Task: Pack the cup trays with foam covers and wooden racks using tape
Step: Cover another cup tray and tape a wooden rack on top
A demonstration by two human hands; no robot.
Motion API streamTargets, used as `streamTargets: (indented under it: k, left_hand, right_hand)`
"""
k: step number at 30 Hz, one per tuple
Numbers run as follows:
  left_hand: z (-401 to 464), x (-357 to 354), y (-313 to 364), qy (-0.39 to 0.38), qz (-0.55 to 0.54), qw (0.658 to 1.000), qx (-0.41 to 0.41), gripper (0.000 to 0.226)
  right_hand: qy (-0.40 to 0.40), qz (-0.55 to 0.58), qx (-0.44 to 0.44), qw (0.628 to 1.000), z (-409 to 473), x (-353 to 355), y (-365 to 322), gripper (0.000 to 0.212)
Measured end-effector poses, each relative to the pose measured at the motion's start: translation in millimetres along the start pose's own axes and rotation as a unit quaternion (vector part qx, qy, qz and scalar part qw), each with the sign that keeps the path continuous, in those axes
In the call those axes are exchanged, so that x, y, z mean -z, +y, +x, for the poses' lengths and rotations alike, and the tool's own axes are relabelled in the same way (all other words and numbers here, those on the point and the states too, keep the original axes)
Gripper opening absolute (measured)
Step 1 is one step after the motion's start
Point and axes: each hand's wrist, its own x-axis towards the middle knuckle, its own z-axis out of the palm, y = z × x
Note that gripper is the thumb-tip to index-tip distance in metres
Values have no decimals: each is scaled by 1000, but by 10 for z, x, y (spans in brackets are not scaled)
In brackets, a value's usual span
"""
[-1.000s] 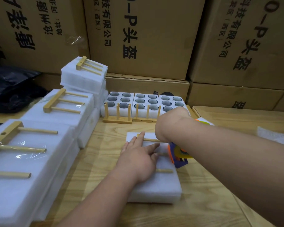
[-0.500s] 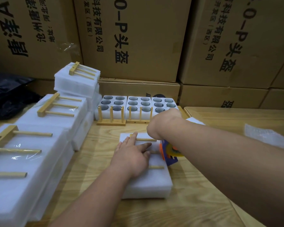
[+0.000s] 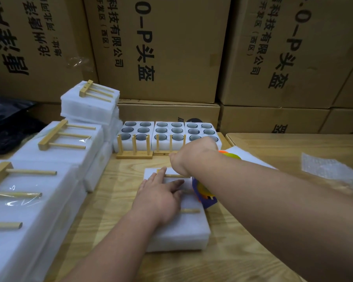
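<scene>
Packing warehouse; stacked printed cartons (image 3: 161,47) behind workbench (image 3: 273,151)

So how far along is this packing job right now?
Done: several taped foam packs with wooden racks on top are stacked at left. In hand: the left hand presses a rack onto the foam pack in front while the right hand works the tape dispenser. Left: three open cup trays and two upright racks.

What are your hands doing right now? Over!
Left hand flat on wooden rack and foam cover. Right hand on tape dispenser, grip hidden. Nothing blocking.
</scene>
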Motion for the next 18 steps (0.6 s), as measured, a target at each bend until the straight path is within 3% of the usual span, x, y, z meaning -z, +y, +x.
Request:
streamTargets:
  k: [7,9,13,18]
  left_hand:
    - [7,8,-1,9,21,1000,-21,43]
    - [8,10,-15,3,20,1000,-20,43]
    - [9,-36,-55,-10,11,1000,-7,45]
    - [13,-37,-71,-16,16,1000,-5,47]
  right_hand:
    - [22,18,7,1000,23,-23,-94,50]
    - [60,48,-6,997,-18,-174,-132,47]
    - [136,87,-32,986,-131,-686,-120,63]
    - [136,102,-142,975,-52,-747,672,40]
